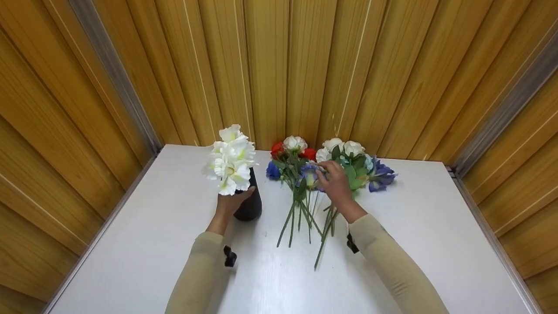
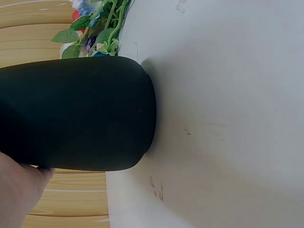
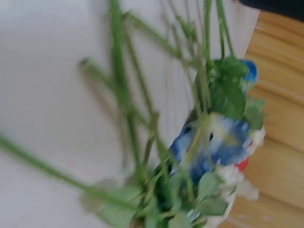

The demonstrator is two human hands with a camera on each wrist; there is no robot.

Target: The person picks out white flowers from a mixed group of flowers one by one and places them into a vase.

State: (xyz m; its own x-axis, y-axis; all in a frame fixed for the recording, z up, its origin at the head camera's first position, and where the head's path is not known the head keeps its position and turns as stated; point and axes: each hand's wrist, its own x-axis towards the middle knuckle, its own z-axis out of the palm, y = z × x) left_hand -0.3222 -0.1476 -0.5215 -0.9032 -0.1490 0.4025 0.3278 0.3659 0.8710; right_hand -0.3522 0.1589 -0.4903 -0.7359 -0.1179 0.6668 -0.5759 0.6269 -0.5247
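Note:
On the left of the head view, my left hand (image 1: pixel 233 204) grips a black vase (image 1: pixel 249 208) that holds large white flowers (image 1: pixel 233 163). Part of that hand (image 2: pixel 21 187) shows beside the vase (image 2: pixel 80 114) in the left wrist view, where its base is at the white tabletop. My right hand (image 1: pixel 338 183) is at a blue-and-white flower (image 1: pixel 309 174), thumb and forefinger at its petals; whether they pinch it is unclear. The same blue flower (image 3: pixel 209 147) appears blurred in the right wrist view, where the right hand is hidden.
Red flowers (image 1: pixel 277 150), a white rose (image 1: pixel 295 143) and a deep blue bloom (image 1: pixel 273 171) lie in the middle bunch. A right bunch has white roses (image 1: pixel 353 148) and a purple-blue flower (image 1: pixel 382 175). Green stems (image 1: pixel 322 248) cross toward the front. Wood-look panels (image 1: pixel 305 65) enclose the table (image 1: pixel 144 244).

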